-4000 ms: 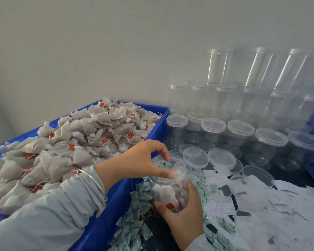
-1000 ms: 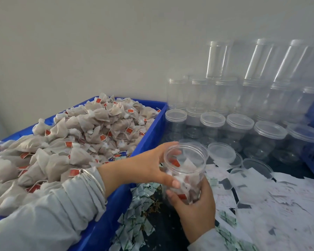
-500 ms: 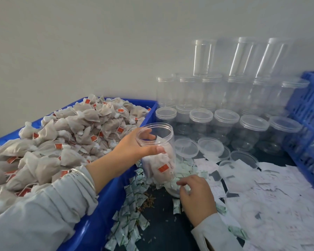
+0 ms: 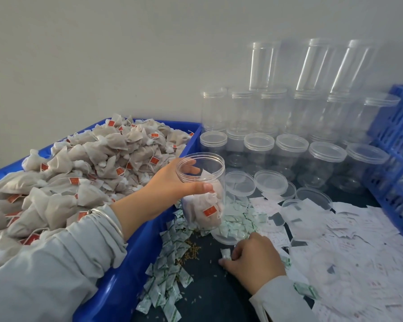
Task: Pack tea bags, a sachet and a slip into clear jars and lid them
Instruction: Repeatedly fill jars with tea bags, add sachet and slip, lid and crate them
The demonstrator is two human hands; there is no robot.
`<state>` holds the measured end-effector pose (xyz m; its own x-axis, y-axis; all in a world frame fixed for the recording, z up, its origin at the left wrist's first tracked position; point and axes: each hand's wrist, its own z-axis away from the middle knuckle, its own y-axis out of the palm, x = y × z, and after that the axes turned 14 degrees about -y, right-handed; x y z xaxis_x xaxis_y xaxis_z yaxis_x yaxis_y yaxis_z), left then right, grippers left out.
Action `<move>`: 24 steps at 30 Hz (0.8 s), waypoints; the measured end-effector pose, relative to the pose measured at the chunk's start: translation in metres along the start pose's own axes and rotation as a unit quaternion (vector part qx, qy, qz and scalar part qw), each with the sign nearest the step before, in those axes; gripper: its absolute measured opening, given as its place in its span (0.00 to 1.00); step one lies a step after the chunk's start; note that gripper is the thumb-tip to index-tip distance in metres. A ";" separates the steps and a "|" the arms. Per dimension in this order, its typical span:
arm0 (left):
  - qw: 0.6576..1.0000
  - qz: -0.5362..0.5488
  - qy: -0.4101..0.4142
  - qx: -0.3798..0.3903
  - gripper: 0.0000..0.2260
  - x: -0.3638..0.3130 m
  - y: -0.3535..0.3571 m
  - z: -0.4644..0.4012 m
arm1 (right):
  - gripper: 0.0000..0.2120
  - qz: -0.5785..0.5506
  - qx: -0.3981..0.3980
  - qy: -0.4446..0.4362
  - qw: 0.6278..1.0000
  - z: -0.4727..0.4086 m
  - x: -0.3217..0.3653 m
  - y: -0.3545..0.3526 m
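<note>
My left hand (image 4: 172, 182) grips an open clear jar (image 4: 204, 194) near its rim, holding it above the dark table beside the blue bin. Tea bags with red tags fill the jar's lower half. Low on the table, my right hand (image 4: 251, 259) pinches a small white and green sachet (image 4: 225, 254) between its fingertips. More sachets (image 4: 168, 270) lie scattered along the bin's side and heaped behind the jar. White paper slips (image 4: 358, 240) cover the table to the right.
A blue bin (image 4: 149, 240) heaped with tea bags (image 4: 91, 173) fills the left. Several empty lidded jars (image 4: 291, 159) stand stacked against the wall, with loose lids (image 4: 270, 182) in front. A blue slatted crate (image 4: 400, 159) stands at the right edge.
Both hands held the jar a second ago. My right hand has let go, dropped to the table and picked up a sachet. My left hand now holds the jar alone.
</note>
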<state>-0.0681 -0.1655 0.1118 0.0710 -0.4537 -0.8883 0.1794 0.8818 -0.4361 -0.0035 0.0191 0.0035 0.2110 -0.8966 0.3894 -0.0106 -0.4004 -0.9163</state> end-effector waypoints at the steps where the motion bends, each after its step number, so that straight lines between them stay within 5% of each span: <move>1: 1.000 -0.005 0.000 0.001 0.40 0.000 0.000 0.000 | 0.17 -0.006 0.010 -0.001 1.000 0.000 0.002 0.000; 8: 0.999 -0.038 0.008 0.016 0.36 0.001 0.001 0.003 | 0.08 -0.032 -0.056 -0.039 0.997 0.001 0.002 0.000; 13: 0.997 -0.067 0.017 0.021 0.36 0.002 0.001 0.002 | 0.02 -0.138 -0.232 0.023 0.963 0.002 -0.008 -0.022; 15: 0.997 -0.074 0.019 0.023 0.35 0.002 0.002 0.002 | 0.08 -0.189 -0.304 0.027 0.933 0.005 -0.007 -0.032; 19: 0.995 -0.088 0.028 0.035 0.32 0.001 0.003 0.004 | 0.14 -0.211 -0.392 -0.037 0.894 0.006 0.008 -0.056; 24: 0.990 -0.114 0.038 0.067 0.39 0.002 0.003 0.006 | 0.06 -0.174 -0.426 -0.133 0.878 0.000 0.034 -0.083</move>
<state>-0.0617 -0.1650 0.1095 -0.0593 -0.6239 -0.7792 0.3107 0.7303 -0.6084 0.0046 0.0222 0.0927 0.5664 -0.6616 0.4914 -0.6036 -0.7390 -0.2992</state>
